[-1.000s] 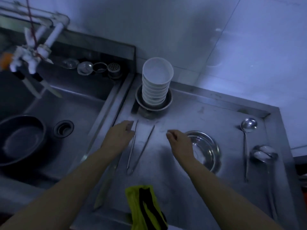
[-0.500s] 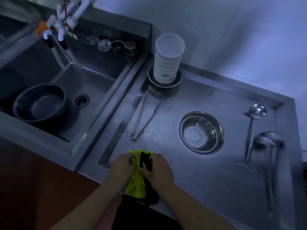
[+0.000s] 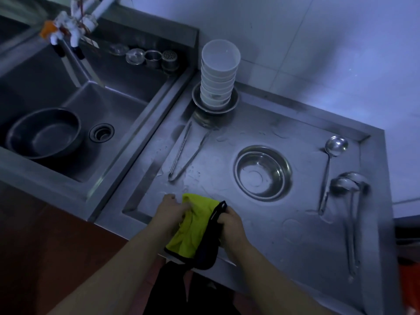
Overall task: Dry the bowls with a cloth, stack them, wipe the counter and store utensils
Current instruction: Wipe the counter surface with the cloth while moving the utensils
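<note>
A yellow cloth with black trim (image 3: 193,226) is held over the near edge of the wet stainless-steel counter (image 3: 284,223), gathered between both hands. The left hand (image 3: 169,212) grips its yellow left side, fingers curled into the fabric. The right hand (image 3: 229,220) pinches the black edge, fingers closed around it.

Beyond the cloth, a pair of long metal tongs (image 3: 185,153) lies on the counter, its arms spread toward the wall. At the back of the counter, a stack of white bowls (image 3: 218,76) stands upright in a shallow metal dish (image 3: 235,100) next to the tiled wall. To the right of the tongs, a round shiny steel bowl (image 3: 263,172) rests on the counter. Further right lie two metal ladles: a smaller one (image 3: 329,164) nearer the wall and a larger one (image 3: 351,212) just beside it.

To the left, a steel sink (image 3: 127,114) holds a dark round basin (image 3: 43,133) beside the drain (image 3: 101,132). White taps (image 3: 72,26) hang above the sink.
</note>
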{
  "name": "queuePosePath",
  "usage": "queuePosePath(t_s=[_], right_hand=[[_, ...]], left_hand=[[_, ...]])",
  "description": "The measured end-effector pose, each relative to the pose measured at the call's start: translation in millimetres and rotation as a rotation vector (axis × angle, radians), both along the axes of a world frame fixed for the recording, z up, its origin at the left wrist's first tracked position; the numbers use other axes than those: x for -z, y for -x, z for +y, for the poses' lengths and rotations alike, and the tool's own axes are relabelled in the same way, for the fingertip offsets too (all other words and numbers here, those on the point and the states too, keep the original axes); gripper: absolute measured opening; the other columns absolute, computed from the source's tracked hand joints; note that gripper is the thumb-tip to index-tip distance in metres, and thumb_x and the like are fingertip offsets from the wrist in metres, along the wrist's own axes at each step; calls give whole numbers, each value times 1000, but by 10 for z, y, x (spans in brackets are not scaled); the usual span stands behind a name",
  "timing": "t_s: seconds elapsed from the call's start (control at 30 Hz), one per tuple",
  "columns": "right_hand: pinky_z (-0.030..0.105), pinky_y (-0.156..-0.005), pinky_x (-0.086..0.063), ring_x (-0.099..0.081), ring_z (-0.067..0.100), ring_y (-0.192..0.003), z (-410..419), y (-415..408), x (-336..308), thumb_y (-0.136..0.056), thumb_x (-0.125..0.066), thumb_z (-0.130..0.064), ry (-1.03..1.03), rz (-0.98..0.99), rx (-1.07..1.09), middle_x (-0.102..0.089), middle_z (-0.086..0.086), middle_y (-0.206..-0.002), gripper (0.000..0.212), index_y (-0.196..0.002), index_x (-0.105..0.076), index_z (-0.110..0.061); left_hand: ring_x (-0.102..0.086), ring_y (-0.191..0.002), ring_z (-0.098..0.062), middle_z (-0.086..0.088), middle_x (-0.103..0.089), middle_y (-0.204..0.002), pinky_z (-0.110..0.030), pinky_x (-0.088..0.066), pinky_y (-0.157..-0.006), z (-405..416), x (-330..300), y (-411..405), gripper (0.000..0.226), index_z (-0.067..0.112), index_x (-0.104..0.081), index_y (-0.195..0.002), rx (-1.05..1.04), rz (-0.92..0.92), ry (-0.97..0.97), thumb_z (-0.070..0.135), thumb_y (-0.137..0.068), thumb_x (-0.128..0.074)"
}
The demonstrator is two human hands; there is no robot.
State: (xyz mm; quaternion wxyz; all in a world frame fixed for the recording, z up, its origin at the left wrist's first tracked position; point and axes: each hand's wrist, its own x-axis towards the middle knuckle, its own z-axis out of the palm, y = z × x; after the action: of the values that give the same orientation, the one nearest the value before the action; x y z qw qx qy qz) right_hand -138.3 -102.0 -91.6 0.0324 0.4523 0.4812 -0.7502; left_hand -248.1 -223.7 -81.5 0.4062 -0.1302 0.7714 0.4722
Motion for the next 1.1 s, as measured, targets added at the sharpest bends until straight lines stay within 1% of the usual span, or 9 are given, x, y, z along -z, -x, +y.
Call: queuePosePath(t_s=[0.13, 0.2, 0.3, 0.47, 0.7, 0.8, 0.9, 1.0, 1.1], right_hand=[[25, -60, -40, -49, 13, -63, 159, -81, -62, -81, -69, -32, -125, 26, 12, -47, 2, -63, 31, -66, -45, -19], [18, -46, -37, -44, 4, -47, 226, -141, -102, -83, -71, -27, -273, -12, -43, -45, -9, -52, 37, -62, -42, -20], [24, -53, -38, -46, 7, -54, 363, -238, -206, -77, -71, -9, -423, -39, -61, -49, -4, -60, 27, -66, -47, -16], [19, -62, -51, -64, 10, -71, 713, -320, -604, -76, -58, 12, -463, 97, 43, -68, 1, -83, 35, -97, -63, -15], [9, -59, -48, -62, -5, -65, 1191, -551, -1048, -74, -60, 18, -654, 214, 98, -68, -9, -69, 42, -76, -65, -24], [13, -65, -48, -61, 2, -75, 1281, -831, -937, -76, -63, 13, -766, 126, 40, -67, -7, -77, 35, -74, -64, -22], [22, -67, -40, -58, 18, -81, 1291, -1159, -635, -72, -61, 16, -876, -70, -113, -64, 2, -81, 31, -74, -64, -14], [10, -58, -35, -60, 27, -85, 1275, -1472, -313, -75, -53, 16, -923, -268, -280, -68, 15, -90, 25, -77, -70, -2], [12, -56, -37, -58, 18, -77, 1254, -1567, -151, -84, -47, 9, -955, -337, -265, -70, 11, -95, 28, -81, -72, -4]], left_hand=[[-63, -82, -27, -22, -64, -101, -38, -51, -74, 164, -66, -62, 20, 4, -62, -95, 126, 87, -39, 18, -82, -68], [-63, -80, -26, -17, -66, -91, -36, -51, -72, 206, -127, -85, 8, 11, -61, -83, 183, 158, -76, 13, -81, -69], [-61, -85, -26, -11, -63, -85, -37, -49, -76, 272, -318, -78, 13, 17, -59, -76, 248, 251, -129, 9, -81, -68], [-55, -77, -18, -8, -60, -80, -23, -46, -68, 447, -845, -74, 10, 10, -58, -85, 306, 390, -289, 4, -83, -65], [-63, -77, -16, -13, -68, -87, -21, -51, -71, 781, -1372, -371, 32, 15, -67, -88, 477, 663, -423, -13, -71, -67], [-60, -84, -17, -8, -65, -90, -20, -44, -77, 856, -1107, -668, 34, 14, -71, -88, 657, 771, -405, -15, -70, -64], [-60, -97, -25, -10, -65, -100, -28, -44, -83, 864, -669, -977, 35, 14, -73, -97, 927, 676, -276, -8, -74, -60], [-56, -110, -18, 1, -64, -117, -19, -39, -82, 819, -244, -1162, 40, 24, -70, -107, 1187, 538, -126, 0, -78, -55], [-52, -116, -16, 3, -59, -127, -21, -36, -87, 870, -65, -1028, 38, 24, -64, -117, 1007, 578, 8, 8, -85, -52]])
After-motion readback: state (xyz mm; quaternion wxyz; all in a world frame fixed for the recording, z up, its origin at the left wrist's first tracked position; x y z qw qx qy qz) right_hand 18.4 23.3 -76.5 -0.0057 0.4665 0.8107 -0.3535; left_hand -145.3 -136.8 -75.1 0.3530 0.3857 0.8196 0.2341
